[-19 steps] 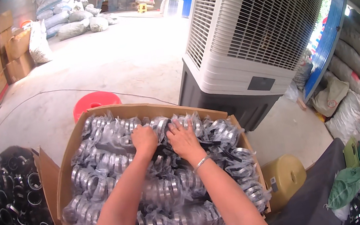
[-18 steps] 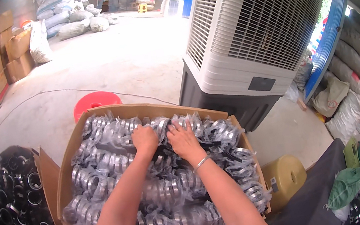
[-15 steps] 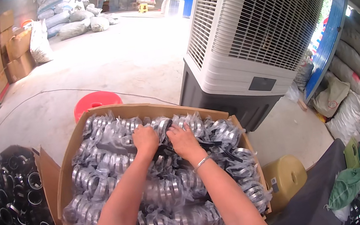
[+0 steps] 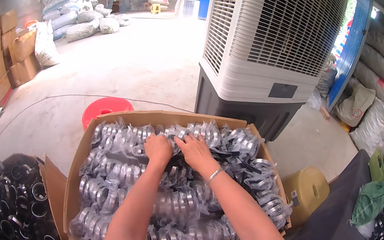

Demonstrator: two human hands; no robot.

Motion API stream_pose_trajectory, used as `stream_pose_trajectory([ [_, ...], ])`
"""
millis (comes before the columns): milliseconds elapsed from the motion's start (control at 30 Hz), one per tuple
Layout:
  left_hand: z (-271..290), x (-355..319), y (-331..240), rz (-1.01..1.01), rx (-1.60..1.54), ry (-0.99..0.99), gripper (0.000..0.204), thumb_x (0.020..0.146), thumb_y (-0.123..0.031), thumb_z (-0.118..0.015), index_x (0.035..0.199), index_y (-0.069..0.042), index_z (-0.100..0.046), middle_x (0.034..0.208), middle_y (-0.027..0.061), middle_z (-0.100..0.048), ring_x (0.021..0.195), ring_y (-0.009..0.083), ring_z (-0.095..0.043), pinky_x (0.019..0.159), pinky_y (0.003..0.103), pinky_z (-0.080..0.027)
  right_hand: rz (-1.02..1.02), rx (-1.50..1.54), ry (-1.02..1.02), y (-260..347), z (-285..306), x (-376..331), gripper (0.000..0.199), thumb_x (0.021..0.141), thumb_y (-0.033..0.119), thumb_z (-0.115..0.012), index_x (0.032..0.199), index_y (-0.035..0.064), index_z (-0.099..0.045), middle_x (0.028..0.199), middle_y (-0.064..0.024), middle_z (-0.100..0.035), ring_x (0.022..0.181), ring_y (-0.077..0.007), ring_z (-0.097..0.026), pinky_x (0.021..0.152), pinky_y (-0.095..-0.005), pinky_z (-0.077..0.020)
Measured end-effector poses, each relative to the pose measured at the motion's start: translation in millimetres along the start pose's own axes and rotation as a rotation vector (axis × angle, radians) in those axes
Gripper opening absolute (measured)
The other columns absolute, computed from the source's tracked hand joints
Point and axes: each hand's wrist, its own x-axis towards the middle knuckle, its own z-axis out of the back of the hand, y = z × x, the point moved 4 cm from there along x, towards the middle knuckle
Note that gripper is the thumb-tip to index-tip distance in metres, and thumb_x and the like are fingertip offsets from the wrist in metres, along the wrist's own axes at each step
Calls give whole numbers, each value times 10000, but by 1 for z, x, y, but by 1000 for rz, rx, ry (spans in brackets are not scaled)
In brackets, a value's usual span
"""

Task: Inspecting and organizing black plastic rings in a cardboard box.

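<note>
Before me stands an open cardboard box point(image 4: 72, 170), packed with rows of silver metal rings point(image 4: 175, 201) wrapped in clear plastic film. My left hand point(image 4: 158, 151) is curled closed over the far middle rows; its fingertips are hidden, so what it grips cannot be made out. Just right of it, my right hand point(image 4: 195, 153) rests with fingers apart, their tips against a silver ring point(image 4: 182, 134) in the far row. Black strip-like pieces point(image 4: 225, 154) lie among the rings beside the right hand.
To the left, another box holds many black rings point(image 4: 15, 200). A red stool point(image 4: 106, 106) stands beyond the box, a large air cooler point(image 4: 266, 46) at the far right. A yellow stool point(image 4: 310, 186) sits right of the box. Stacked sacks point(image 4: 377, 73) line the right side.
The silver ring that stood raised between my hands now sits lower among the others. My right hand's fingers have spread over it; my left hand stays nearly in place.
</note>
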Motion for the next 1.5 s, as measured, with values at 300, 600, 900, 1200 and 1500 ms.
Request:
stream_pose_trajectory([
  [300,-25,26,29,173,-228,404,280,773,-201,-518,941,-89,-712,1065,197,-642,1025,385,-595,882,451,-475,-110,-6,79,6,-2,3,353,857,91,-468,1178,185,-578,1080,-144,-585,1184,-317,-473,1013,-530,-331],
  [600,-43,28,35,104,-420,620,323,803,-159,-538,1048,-285,-705,1076,98,-664,1040,264,-606,981,416,-409,73,-71,155,-5,6,13,394,856,93,-480,1210,241,-572,1016,-100,-580,1052,-290,-523,896,-501,-407],
  [900,-16,13,34,112,-372,404,334,748,-96,-514,985,-200,-726,1000,139,-670,957,308,-632,887,381,-473,-97,-155,97,10,17,30,201,841,162,-500,937,147,-676,1025,-84,-612,1050,-284,-527,843,-462,-442],
  [1200,-4,5,34,74,-375,238,327,689,-76,-552,951,-151,-733,907,174,-672,888,341,-643,822,402,-498,-5,60,273,1,-10,40,247,868,208,-505,1050,139,-657,1107,-106,-621,1082,-309,-543,890,-491,-415],
  [1500,-1,0,37,44,-519,151,341,700,-91,-524,973,-138,-721,913,188,-662,890,348,-637,818,405,-492,-89,-188,587,33,-12,41,390,889,382,-423,1127,168,-645,1203,-30,-613,1219,-269,-466,1011,-641,-201],
])
